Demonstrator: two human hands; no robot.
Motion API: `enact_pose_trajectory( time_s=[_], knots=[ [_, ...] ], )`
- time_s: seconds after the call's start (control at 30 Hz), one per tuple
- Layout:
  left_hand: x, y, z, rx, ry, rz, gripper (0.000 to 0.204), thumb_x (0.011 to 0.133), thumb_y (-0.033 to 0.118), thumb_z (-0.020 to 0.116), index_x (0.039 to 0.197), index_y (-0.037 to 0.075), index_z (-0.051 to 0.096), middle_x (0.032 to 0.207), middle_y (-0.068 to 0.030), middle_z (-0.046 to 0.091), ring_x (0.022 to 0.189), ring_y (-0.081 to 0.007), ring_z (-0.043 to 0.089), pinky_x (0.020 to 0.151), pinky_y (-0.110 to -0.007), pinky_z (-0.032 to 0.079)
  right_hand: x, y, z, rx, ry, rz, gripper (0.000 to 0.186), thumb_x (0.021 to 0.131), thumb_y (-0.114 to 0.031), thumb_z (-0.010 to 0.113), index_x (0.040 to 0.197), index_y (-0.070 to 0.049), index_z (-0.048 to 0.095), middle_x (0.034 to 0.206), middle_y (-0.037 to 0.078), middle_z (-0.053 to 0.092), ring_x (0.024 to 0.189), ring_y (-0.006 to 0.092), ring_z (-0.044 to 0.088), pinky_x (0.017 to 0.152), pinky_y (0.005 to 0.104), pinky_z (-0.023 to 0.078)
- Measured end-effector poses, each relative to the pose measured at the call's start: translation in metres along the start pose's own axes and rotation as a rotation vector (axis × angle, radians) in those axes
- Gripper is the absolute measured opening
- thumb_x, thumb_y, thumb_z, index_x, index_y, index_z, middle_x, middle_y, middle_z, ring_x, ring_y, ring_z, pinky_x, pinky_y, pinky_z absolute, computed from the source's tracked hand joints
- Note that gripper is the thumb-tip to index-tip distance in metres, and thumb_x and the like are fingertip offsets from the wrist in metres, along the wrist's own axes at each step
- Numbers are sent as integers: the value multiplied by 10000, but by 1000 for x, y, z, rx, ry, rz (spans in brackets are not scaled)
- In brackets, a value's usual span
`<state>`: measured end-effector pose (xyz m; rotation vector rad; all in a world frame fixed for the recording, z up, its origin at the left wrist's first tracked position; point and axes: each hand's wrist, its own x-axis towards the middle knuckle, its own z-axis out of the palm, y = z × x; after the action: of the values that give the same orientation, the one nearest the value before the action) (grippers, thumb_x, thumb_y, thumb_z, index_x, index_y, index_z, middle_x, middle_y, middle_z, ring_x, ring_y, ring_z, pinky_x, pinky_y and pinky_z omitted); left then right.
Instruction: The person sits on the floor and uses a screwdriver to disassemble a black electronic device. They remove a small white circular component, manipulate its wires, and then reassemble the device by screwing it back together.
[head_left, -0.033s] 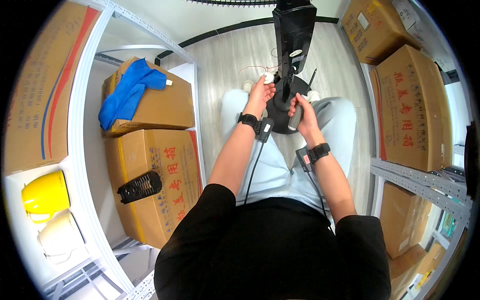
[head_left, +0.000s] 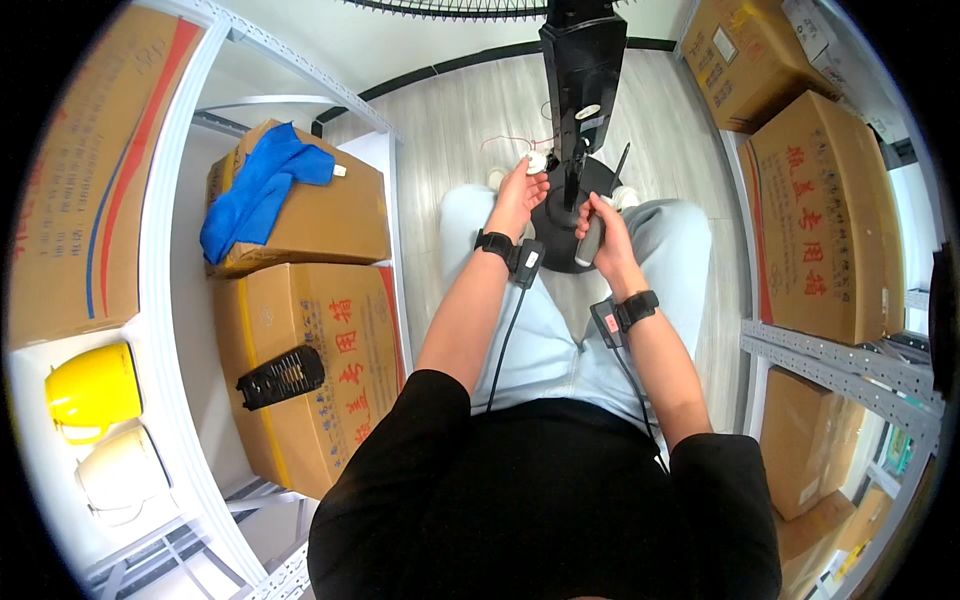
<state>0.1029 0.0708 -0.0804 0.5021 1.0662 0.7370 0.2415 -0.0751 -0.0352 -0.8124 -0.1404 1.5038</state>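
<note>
My left hand (head_left: 514, 203) is closed at the fingertips on a small round white part (head_left: 537, 162), and its other fingers curl loosely. Thin red wires (head_left: 512, 138) run by that part toward the black fan column (head_left: 582, 75). In my right hand (head_left: 613, 238) is a screwdriver (head_left: 591, 243), gripped by its grey handle, the dark shaft slanting up and away from me. Between the two hands stands the round black fan base (head_left: 570, 262), set between my legs. What joins the white part to the column is too small to make out.
Metal shelving holds cardboard boxes on both sides. A blue cloth (head_left: 262, 190) and a black slotted cover (head_left: 281, 377) lie on the left boxes (head_left: 350, 220). Yellow (head_left: 95, 388) and white (head_left: 122, 468) mugs stand at lower left. The wire fan guard (head_left: 450, 10) shows at the top.
</note>
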Motion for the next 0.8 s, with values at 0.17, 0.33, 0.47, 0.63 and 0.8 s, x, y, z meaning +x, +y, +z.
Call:
enact_pose_trajectory(
  time_s=[0.17, 0.33, 0.47, 0.63, 0.8],
  knots=[
    [9, -5, -9, 15, -21, -51, 368, 981, 382, 575, 1099, 34, 587, 930, -103, 682, 790, -203, 662, 672, -328, 549, -7, -7, 2, -48, -13, 1, 223, 965, -272, 633, 888, -69, 580, 761, 17, 571, 628, 116, 541, 563, 274, 453],
    [15, -9, -2, 115, 20, -3, 286, 972, 320, 556, 1054, 48, 588, 909, -82, 683, 743, -175, 665, 623, -297, 542, -4, -12, -7, -3, 0, -5, 216, 967, -266, 627, 888, -69, 584, 768, 20, 581, 629, 119, 541, 565, 277, 449],
    [6, -7, -4, 156, -2, -36, 227, 946, 253, 585, 1048, 51, 589, 899, -84, 688, 734, -170, 668, 619, -293, 548, 1, -13, -8, 30, -17, -23, 211, 968, -262, 624, 889, -70, 585, 767, 17, 578, 632, 124, 541, 565, 280, 446],
    [-36, 13, -21, 121, -8, -5, 230, 933, 180, 627, 1091, 17, 594, 966, -102, 676, 823, -199, 662, 707, -322, 555, 11, -11, -11, 120, -33, 3, 219, 956, -273, 636, 872, -78, 580, 761, 22, 570, 637, 135, 538, 572, 289, 445],
    [-138, 54, -102, -208, -41, 195, 277, 972, 192, 580, 1178, 8, 569, 1035, -104, 639, 920, -219, 626, 821, -343, 537, 9, 0, -12, 85, 43, -10, 146, 909, -217, 662, 865, -105, 579, 788, 13, 569, 665, 148, 515, 600, 301, 426]
  ],
)
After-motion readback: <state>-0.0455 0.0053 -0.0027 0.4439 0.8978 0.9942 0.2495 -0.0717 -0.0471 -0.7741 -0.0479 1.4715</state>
